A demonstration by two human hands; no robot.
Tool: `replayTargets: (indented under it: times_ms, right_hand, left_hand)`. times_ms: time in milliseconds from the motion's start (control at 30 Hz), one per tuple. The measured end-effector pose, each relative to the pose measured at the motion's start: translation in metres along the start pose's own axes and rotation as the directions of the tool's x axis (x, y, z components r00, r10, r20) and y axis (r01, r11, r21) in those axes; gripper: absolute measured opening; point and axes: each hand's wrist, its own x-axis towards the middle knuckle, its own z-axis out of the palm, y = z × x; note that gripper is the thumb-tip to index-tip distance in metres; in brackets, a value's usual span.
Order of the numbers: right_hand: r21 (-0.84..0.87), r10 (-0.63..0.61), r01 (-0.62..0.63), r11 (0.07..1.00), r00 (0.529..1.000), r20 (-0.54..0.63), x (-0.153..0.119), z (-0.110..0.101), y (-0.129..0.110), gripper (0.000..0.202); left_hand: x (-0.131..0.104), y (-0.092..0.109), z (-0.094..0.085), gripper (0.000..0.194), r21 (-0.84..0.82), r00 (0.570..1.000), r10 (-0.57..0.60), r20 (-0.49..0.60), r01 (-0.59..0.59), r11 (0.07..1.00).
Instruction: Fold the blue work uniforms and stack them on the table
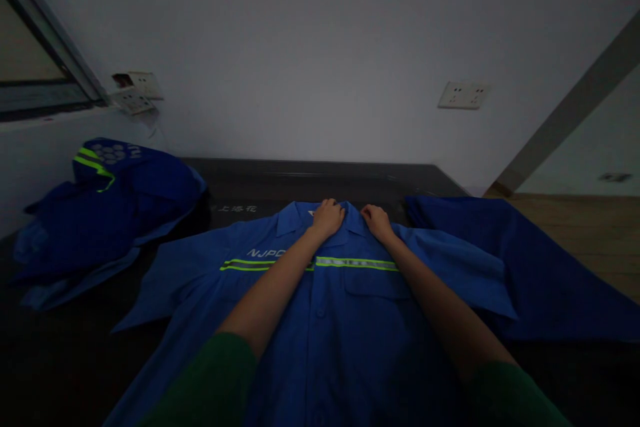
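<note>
A blue short-sleeved work shirt lies spread front up, its collar at the far end. A yellow-green and silver reflective band crosses its chest, with white letters on one side. At the middle of the collar opening is my left hand, its fingers bent and closed on the collar fabric. My right hand rests just beside the right collar wing, fingers curled together at the shirt's shoulder. Both forearms reach over the shirt front and cover part of the band and lettering. The fingertips are small and dim.
Under the shirt is a dark table, pushed against a pale wall. A crumpled heap of blue garments lies at the left. Flat dark blue cloth extends past the right sleeve. Wall sockets sit above the table.
</note>
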Motion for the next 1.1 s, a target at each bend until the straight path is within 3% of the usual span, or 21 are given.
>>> replayTargets:
  times_ms: [100, 367, 567, 667, 767, 900, 1100]
  right_hand:
    - [-0.029, 0.010, -0.010, 1.000, 1.000, 0.008, -0.002, -0.001, -0.003, 0.023]
    - [-0.093, 0.027, -0.024, 0.995, 0.999, 0.029, -0.008, -0.006, -0.006, 0.020]
    - [-0.278, -0.020, 0.009, 0.961, 0.999, -0.039, -0.018, -0.020, -0.005, 0.022]
    - [-0.292, -0.018, -0.019, 0.956, 0.992, -0.122, -0.028, -0.038, 0.001, 0.028]
    - [-0.237, -0.010, -0.033, 0.971, 0.984, -0.178, -0.044, -0.052, 0.007, 0.032]
    - [-0.234, -0.006, -0.002, 0.972, 0.999, -0.033, -0.070, -0.049, 0.019, 0.039]
    - [-0.274, 0.038, -0.011, 0.962, 0.995, 0.094, -0.091, -0.030, 0.039, 0.054]
  left_hand:
    - [0.008, 0.006, 0.005, 0.037, -0.032, 0.999, -0.014, -0.029, 0.013, 0.999]
    - [0.020, -0.004, 0.020, 0.025, -0.054, 0.987, -0.148, -0.059, 0.145, 0.988]
    - [0.022, -0.002, 0.017, 0.025, -0.025, 0.982, -0.176, -0.064, 0.175, 0.984]
    - [0.021, 0.000, 0.008, 0.025, -0.017, 0.988, -0.151, -0.043, 0.151, 0.988]
    - [0.012, 0.010, 0.002, 0.036, -0.010, 0.999, -0.038, -0.030, 0.037, 0.999]
    - [-0.007, 0.028, 0.008, 0.044, 0.005, 0.992, 0.122, 0.041, -0.122, 0.993]
    - [-0.010, 0.025, 0.023, 0.054, 0.026, 0.982, 0.099, 0.161, -0.104, 0.994]
